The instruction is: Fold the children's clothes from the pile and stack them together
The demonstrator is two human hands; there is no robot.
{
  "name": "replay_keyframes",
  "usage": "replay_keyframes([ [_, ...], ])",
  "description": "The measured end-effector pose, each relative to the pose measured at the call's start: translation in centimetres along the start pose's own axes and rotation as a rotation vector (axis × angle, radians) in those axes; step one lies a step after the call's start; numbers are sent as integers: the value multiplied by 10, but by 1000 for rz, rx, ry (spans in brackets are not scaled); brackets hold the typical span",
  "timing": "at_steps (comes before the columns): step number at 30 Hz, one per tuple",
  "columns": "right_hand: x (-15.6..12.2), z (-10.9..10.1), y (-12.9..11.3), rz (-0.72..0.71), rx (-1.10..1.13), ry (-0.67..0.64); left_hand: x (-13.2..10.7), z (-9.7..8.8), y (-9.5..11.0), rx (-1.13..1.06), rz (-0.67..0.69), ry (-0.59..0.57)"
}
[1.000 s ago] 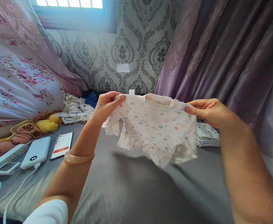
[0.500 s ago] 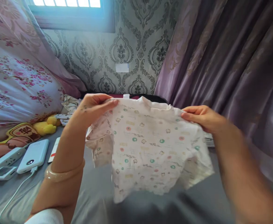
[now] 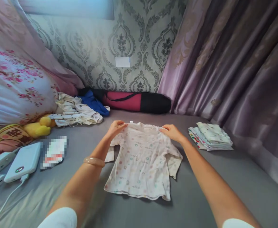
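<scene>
A small white long-sleeved shirt (image 3: 141, 161) with a print of little animals and coloured dots lies spread on the grey bed sheet (image 3: 188, 196), its collar toward the wall. My left hand (image 3: 117, 127) pinches the shirt's left shoulder, fingers closed on the cloth. At the other shoulder, my right hand (image 3: 172, 131) grips the fabric between thumb and fingers. One sleeve sticks out past my left wrist, partly hidden by the forearm; the other hangs out to the right, bent downward.
A stack of folded clothes (image 3: 212, 136) sits at the right. Toward the back left lies a heap of loose clothes (image 3: 77, 109), beside a red and black long bag (image 3: 134, 101). A power bank (image 3: 24, 161), a power strip (image 3: 1, 163) and a yellow plush toy (image 3: 39, 126) are at the left.
Both hands have lowered the shirt from mid-air onto the sheet, and its body now lies flatter. My view has tipped downward, showing the folded stack and the long bag.
</scene>
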State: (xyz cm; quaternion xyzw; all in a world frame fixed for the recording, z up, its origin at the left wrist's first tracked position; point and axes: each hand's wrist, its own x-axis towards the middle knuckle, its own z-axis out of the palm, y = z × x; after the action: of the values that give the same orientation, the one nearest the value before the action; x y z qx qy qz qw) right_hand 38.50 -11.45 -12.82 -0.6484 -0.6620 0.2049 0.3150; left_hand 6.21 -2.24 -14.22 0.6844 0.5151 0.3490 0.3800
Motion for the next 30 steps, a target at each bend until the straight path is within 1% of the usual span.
replay_keyframes([
  [2,7,11,9,13,-110,34,7,6,-8,78,-17,15],
  [5,12,24,16,77,-279,34,19,14,-20,245,-45,41],
  [8,15,35,15,166,-419,40,29,21,-32,446,-38,75],
  [11,17,43,13,180,-502,48,37,26,-41,594,-20,99],
  [17,27,52,12,156,-603,42,44,32,-45,672,10,114],
  [24,40,57,23,149,-659,29,50,34,-45,738,20,122],
  [30,40,62,32,136,-716,-3,51,36,-45,881,198,65],
])
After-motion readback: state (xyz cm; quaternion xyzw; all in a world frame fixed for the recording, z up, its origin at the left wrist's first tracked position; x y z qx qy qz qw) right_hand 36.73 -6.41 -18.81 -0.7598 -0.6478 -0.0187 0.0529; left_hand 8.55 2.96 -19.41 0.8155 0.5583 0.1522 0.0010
